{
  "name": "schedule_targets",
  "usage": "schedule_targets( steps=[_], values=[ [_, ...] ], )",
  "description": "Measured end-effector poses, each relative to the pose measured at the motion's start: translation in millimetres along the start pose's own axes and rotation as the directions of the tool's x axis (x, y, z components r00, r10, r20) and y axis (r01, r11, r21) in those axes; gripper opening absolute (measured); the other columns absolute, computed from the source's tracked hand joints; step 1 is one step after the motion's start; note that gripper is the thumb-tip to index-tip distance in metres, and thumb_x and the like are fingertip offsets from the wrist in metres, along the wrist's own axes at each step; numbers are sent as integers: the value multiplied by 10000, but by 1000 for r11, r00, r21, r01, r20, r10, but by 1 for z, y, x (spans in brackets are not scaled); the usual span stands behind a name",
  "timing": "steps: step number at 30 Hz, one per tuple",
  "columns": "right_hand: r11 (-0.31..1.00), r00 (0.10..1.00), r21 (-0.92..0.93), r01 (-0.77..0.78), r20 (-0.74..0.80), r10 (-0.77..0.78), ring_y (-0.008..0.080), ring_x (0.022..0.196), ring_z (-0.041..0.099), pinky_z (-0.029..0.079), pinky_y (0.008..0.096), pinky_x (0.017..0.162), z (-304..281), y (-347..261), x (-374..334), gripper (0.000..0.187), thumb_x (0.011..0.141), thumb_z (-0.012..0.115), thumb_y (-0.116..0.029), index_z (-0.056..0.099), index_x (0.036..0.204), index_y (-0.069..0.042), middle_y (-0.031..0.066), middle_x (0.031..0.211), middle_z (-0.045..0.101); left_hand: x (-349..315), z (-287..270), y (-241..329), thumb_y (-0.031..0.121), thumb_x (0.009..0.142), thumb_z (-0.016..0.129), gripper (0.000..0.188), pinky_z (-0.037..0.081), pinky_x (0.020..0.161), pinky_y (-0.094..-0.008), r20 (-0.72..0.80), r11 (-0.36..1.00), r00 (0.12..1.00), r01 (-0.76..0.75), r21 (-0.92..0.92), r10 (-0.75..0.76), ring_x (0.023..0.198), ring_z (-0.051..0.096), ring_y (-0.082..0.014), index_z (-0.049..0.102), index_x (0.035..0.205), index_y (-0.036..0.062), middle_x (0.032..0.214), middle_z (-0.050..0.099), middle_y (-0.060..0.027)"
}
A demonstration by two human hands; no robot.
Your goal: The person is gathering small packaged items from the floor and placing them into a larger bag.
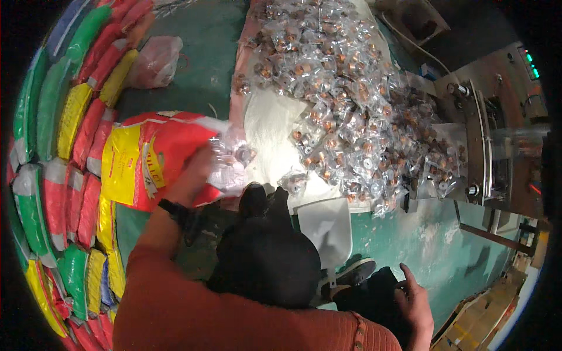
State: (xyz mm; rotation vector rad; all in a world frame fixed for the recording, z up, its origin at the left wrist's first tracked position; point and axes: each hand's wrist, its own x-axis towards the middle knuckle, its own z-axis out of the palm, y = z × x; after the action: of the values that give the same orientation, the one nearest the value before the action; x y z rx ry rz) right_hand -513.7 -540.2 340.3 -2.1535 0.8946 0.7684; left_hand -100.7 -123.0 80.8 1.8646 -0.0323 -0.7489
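My left hand (201,162), smeared by motion, reaches over a red and yellow printed plastic bag (126,167) lying in front of me. Beside its fingers, at the bag's right edge, are clear plastic packets (231,157); whether the hand holds them cannot be made out. Further right spreads a big heap of small clear packets (345,111) with copper-coloured and grey round pieces inside, on a pale sheet (269,126). One loose packet (294,182) lies near my knees. My right hand (414,299) hangs low at the right, fingers apart, holding nothing.
A white scoop (325,228) rests at the heap's near edge. Filled red, green and yellow bags (70,146) are stacked along the left. A metal machine (486,134) with green lights stands at the right. Flattened cardboard (480,322) lies lower right; a pinkish plastic bag (155,61) sits on the green floor.
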Motion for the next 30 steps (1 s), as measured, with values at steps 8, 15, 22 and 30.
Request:
schedule_targets(
  steps=[8,15,22,30],
  values=[
    [992,996,-88,-88,-13,87,330,842,673,521,391,791,1,-13,1,701,845,648,2,399,1476,-174,181,941,697,37,50,5,213,895,619,414,484,913,-430,105,452,982,-166,877,157,1053,629,-327,565,1280,70,1149,644,-225],
    [999,998,-4,-32,46,32,261,862,661,518,359,818,5,-31,11,715,855,638,-3,376,1493,-191,153,971,699,33,189,-34,239,713,789,882,268,1048,-715,553,398,831,-527,751,58,1373,237,-554,370,1479,360,1550,221,-254],
    [997,997,-36,-74,30,75,195,845,658,524,344,825,7,-27,15,686,854,623,-22,398,1484,-177,129,964,707,44,169,-45,93,788,638,311,419,847,-642,522,212,839,-543,812,153,1177,465,-397,666,1079,199,1166,521,-163],
    [997,997,-32,-74,14,75,252,860,676,526,357,816,7,-27,2,659,853,628,-18,422,1464,-153,167,975,706,4,18,54,148,853,607,272,479,865,-477,-404,808,914,213,549,34,1129,552,-396,677,1085,23,1226,571,-194]
  ],
)
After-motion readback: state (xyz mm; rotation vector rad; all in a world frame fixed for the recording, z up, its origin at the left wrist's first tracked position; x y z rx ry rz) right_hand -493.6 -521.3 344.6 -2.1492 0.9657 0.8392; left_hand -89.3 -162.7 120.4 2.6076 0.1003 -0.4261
